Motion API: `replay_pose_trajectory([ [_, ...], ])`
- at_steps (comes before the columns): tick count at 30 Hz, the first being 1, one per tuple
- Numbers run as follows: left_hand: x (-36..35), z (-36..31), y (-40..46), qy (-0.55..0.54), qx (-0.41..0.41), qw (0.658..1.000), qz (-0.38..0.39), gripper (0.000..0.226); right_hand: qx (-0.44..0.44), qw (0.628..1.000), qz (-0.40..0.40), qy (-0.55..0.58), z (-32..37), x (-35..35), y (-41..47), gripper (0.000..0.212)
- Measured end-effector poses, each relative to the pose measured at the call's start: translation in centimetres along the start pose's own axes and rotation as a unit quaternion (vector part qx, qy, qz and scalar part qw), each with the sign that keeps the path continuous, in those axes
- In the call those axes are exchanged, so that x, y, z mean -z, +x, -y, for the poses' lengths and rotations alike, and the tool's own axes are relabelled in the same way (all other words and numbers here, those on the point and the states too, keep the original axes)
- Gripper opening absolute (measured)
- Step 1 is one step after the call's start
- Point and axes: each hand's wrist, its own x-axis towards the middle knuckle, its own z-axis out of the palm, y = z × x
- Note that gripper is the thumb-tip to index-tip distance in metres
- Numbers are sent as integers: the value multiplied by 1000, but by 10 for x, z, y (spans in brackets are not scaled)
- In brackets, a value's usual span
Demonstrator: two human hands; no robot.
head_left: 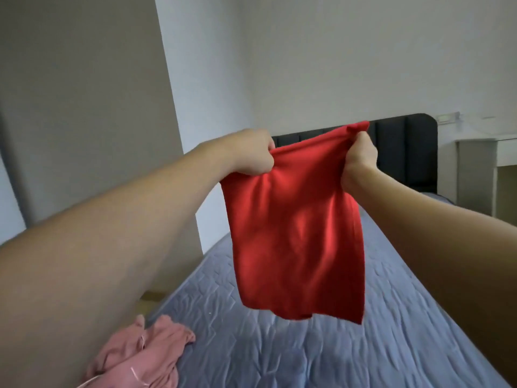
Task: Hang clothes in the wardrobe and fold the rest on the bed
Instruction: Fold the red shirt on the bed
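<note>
left hand (253,151): grip clamped on the upper left edge of the red garment (296,228), fingers curled round bunched fabric
right hand (361,161): grip clamped on the upper right corner, cloth pinched up above the knuckles
red garment: held up in the air between both hands, top edge sagging slightly between them, rest hanging free, lower hem clear of the bed (321,348)
garment type: cannot tell, folded or doubled, no sleeves or collar showing
bed: blue-grey quilted cover, dark padded headboard (402,147) at the far end
pink garment (140,357): crumpled on the near left corner of the bed, well apart from the red one
white desk (486,161): right of headboard, against the wall
</note>
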Motion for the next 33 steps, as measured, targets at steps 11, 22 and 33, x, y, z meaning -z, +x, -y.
replay_pose_trajectory([
  [11,-161,-118,-84,-296,-37,874,383,4,-74,963,-95,-242,-98,203,-42,33],
  [22,-354,-195,-187,-423,38,710,562,19,-269,900,-11,-341,-166,383,-105,21],
  [33,-372,-57,-172,-485,152,757,410,14,-191,892,85,-401,-221,280,-84,23],
])
